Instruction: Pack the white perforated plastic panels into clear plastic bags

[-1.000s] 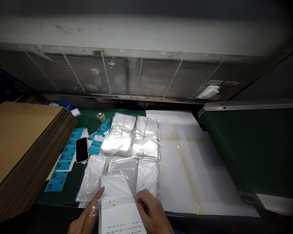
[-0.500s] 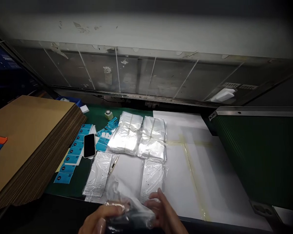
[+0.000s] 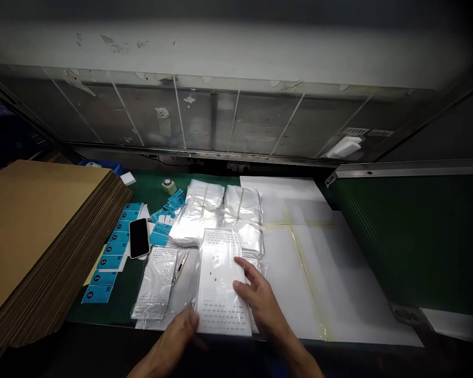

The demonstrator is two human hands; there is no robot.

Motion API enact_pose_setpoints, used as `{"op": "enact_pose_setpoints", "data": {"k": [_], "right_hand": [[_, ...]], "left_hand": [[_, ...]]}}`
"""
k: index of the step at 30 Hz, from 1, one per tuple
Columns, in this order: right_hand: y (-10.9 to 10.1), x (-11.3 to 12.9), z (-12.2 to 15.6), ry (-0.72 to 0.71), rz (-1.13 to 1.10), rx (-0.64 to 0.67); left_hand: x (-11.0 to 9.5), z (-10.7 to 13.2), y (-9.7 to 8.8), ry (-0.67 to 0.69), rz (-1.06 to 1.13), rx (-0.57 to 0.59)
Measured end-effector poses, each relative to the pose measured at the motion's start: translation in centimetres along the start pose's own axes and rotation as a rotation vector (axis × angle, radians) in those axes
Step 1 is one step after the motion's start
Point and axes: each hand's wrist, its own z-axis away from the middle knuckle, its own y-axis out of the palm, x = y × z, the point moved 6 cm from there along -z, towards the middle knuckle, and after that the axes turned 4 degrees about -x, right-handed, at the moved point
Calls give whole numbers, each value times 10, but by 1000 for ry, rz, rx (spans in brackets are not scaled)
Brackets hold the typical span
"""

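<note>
A flat white slotted panel in a clear plastic bag (image 3: 222,278) is tilted up between my hands over the front of the table. My left hand (image 3: 179,328) pinches its lower left edge. On the right edge, my right hand (image 3: 256,294) grips it with thumb and fingers. It partly covers another bagged panel lying behind it on the right. Left of it lies a small stack of similar bagged white panels (image 3: 155,283), with a pen (image 3: 181,266) beside them. Two tied bundles of clear plastic bags (image 3: 201,212) (image 3: 243,215) lie just beyond.
A tall stack of cardboard sheets (image 3: 51,210) stands at left. Near it are blue labels (image 3: 111,262), a phone (image 3: 139,238) and a small bottle (image 3: 168,186). White sheets (image 3: 339,283) with yellowed tape cover the right side, beside a green conveyor belt (image 3: 413,236).
The crumpled clear bag that was low between my hands now shows as a flat bagged panel, raised and further forward. Both hands have moved to its side edges. The view has shifted slightly.
</note>
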Motion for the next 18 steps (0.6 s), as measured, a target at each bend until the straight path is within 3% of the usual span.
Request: {"op": "enact_pose_setpoints", "data": {"k": [2,4,7,11,14,18], "right_hand": [[-6,-17,9,18,16,17],[-21,-40,10,22,33,-29],[-53,-66,0,-8,103,-111],[-98,-80,-12,-85,204,-208],[-122,-86,-13,-157,306,-313],[-138,-107,-14,-170,374,-505]], "left_hand": [[8,-16,17,-142,313,95],[17,-36,32,-186,417,118],[36,-71,48,-93,225,99],[70,-107,55,-22,-50,-4],[88,-119,55,-11,-216,-95],[98,-128,67,-27,-296,-161]]}}
